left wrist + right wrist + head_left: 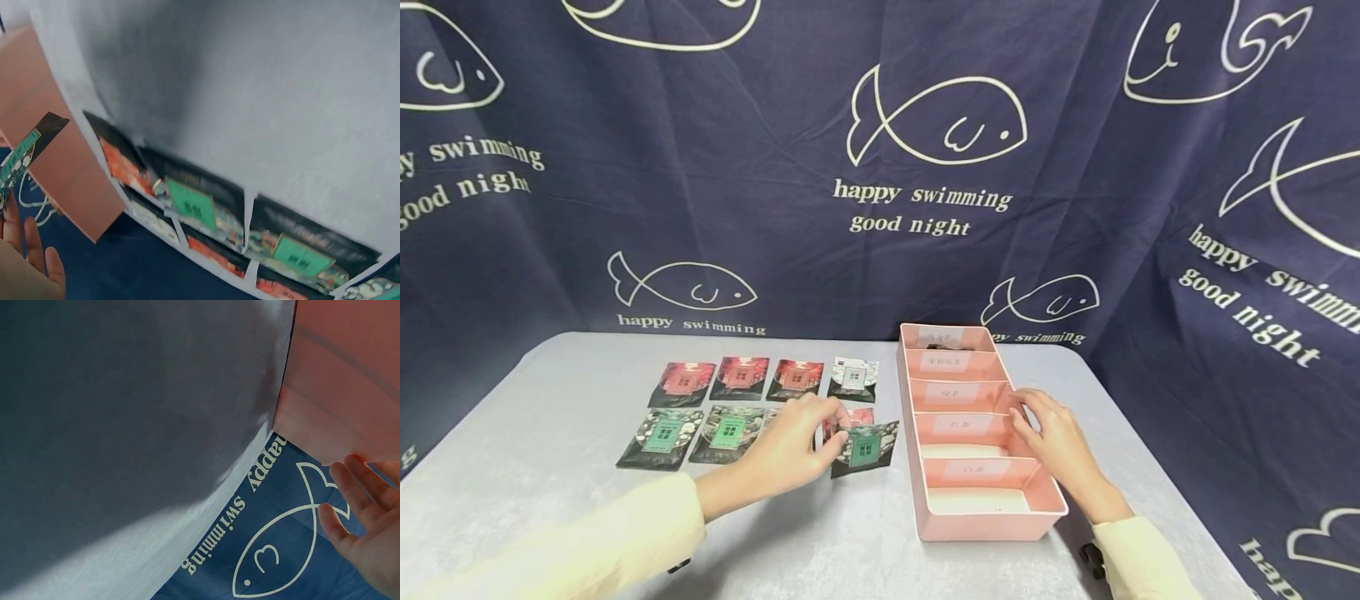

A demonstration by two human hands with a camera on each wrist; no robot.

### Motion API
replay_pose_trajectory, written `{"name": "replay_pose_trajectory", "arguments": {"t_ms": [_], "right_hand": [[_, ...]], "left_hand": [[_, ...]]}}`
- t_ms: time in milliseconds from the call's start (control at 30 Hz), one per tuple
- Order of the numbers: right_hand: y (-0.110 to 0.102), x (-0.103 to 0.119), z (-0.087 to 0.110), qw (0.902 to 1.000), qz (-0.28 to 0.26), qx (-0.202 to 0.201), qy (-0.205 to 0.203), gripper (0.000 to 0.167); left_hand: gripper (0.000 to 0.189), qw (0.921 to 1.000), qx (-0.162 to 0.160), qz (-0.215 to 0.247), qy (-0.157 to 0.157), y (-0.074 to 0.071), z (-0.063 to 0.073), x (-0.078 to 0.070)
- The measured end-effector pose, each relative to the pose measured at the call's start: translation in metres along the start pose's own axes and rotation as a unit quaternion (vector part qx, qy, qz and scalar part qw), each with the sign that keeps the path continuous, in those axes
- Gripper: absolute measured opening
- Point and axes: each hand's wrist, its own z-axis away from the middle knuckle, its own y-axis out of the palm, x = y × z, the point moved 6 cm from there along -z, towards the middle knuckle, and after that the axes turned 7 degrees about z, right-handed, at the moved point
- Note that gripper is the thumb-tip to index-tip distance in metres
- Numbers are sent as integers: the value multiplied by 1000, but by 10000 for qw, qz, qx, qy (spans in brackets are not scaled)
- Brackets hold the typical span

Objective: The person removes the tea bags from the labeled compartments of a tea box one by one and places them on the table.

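Note:
My left hand (793, 437) pinches a black tea packet (867, 450) with a green label by its upper left edge. It holds this sachet just left of the pink divided box (985, 527), above another red-and-black packet (861, 416) that it partly hides. In the left wrist view the held packet (25, 153) is tilted near the fingertips. My right hand (1060, 442) rests on the box's right rim, with its fingers loosely bent over the edge. The right wrist view has these fingers (365, 487) against the pink wall (350, 381).
Two rows of packets lie left of the box, including red ones (739, 379), a white-topped one (853, 379) and green-labelled ones (660, 437). Labelled dividers split the box; something dark (951, 347) lies in its far compartment. A dark fish-print curtain (790, 167) hangs behind the grey table (572, 400).

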Motion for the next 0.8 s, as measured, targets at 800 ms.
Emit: {"name": "replay_pose_trajectory", "arguments": {"t_ms": [800], "right_hand": [[0,0,0,10000,-3,32,67,21]], "left_hand": [[14,9949,778,598,-217,23,37,-12]]}}
